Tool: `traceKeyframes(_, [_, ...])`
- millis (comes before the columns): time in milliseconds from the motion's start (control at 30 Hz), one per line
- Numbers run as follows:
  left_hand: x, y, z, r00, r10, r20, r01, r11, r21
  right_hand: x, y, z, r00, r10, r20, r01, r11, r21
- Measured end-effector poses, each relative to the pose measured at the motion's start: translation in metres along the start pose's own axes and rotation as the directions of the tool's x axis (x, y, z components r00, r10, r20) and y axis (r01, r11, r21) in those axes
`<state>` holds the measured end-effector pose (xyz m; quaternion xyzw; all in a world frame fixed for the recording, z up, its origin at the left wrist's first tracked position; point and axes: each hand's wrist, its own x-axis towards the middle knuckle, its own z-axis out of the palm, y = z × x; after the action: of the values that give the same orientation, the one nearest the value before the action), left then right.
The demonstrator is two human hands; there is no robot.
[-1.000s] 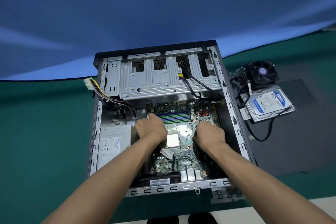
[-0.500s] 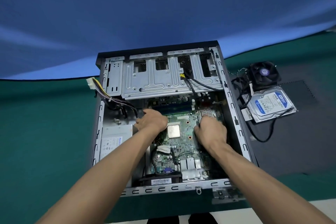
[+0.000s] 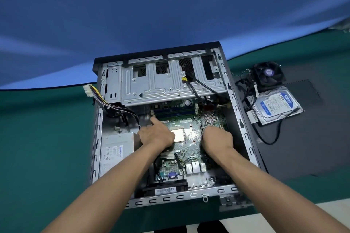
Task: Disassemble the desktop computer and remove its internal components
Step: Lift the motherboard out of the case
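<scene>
Well to the right of the right hand (image 3: 217, 139), the hard drive (image 3: 277, 108) outside the case bears a blue-and-white label with a round logo and a figure that looks like "320GB"; its finer print is too small to read. Just left of the left hand (image 3: 157, 135), the power supply (image 3: 115, 154) carries a white label with a blue brand word and rows of print, both illegible. Nearer than both hands, a barcode sticker (image 3: 165, 191) sits on a black part at the case's near edge, its digits unreadable.

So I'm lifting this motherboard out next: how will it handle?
The motherboard looks thin and wide, so probably light but slightly flexible. Its exposed chips make it likely fragile. Both hands, left and right, on opposite sides should limit bending.
</scene>
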<state>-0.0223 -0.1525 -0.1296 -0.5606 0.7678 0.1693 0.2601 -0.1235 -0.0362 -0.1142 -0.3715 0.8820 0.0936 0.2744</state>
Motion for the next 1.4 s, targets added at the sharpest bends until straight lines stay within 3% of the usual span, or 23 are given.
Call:
traceKeyframes(167, [-0.007,-0.002,-0.001,0.999,0.024,-0.048,-0.028,0.996,-0.082,0.006,0.0,0.004,0.999,0.037,-0.009,-0.036,0.995,0.094])
traceKeyframes(367, [-0.004,-0.005,-0.004,0.992,0.066,-0.107,-0.082,0.984,-0.158,0.011,0.0,0.0,0.982,0.087,-0.169,-0.041,0.966,0.256])
traceKeyframes(533, [-0.01,-0.013,0.001,0.966,0.244,-0.081,-0.233,0.964,0.126,0.009,-0.004,-0.001,0.989,-0.047,-0.14,0.094,0.933,0.347])
traceKeyframes(633, [-0.018,-0.018,0.006,0.931,0.35,-0.107,-0.305,0.904,0.299,0.003,-0.004,0.0,0.988,-0.151,-0.009,0.144,0.922,0.359])
traceKeyframes(700, [-0.021,-0.019,0.003,0.896,0.438,-0.077,-0.389,0.856,0.341,-0.001,-0.003,0.001,0.973,-0.226,0.052,0.193,0.913,0.359])
traceKeyframes(767, [-0.024,-0.02,-0.004,0.862,0.505,-0.033,-0.483,0.84,0.248,-0.002,-0.003,0.001,0.964,-0.26,0.06,0.222,0.905,0.363])
traceKeyframes(833, [-0.026,-0.021,-0.008,0.841,0.54,0.033,-0.538,0.83,0.147,-0.003,-0.002,0.0,0.959,-0.276,0.07,0.235,0.905,0.355])
traceKeyframes(1000, [-0.027,-0.023,-0.007,0.816,0.555,0.161,-0.575,0.808,0.13,-0.007,-0.003,0.004,0.91,-0.383,0.161,0.338,0.908,0.247])
traceKeyframes(1167, [-0.033,-0.023,-0.004,0.828,0.508,0.238,-0.544,0.83,0.125,-0.01,-0.005,0.007,0.855,-0.516,0.055,0.517,0.856,-0.007])
traceKeyframes(1400, [-0.039,-0.02,-0.003,0.76,0.542,0.359,-0.619,0.771,0.148,-0.009,-0.006,0.005,0.824,-0.552,-0.127,0.556,0.831,-0.005])
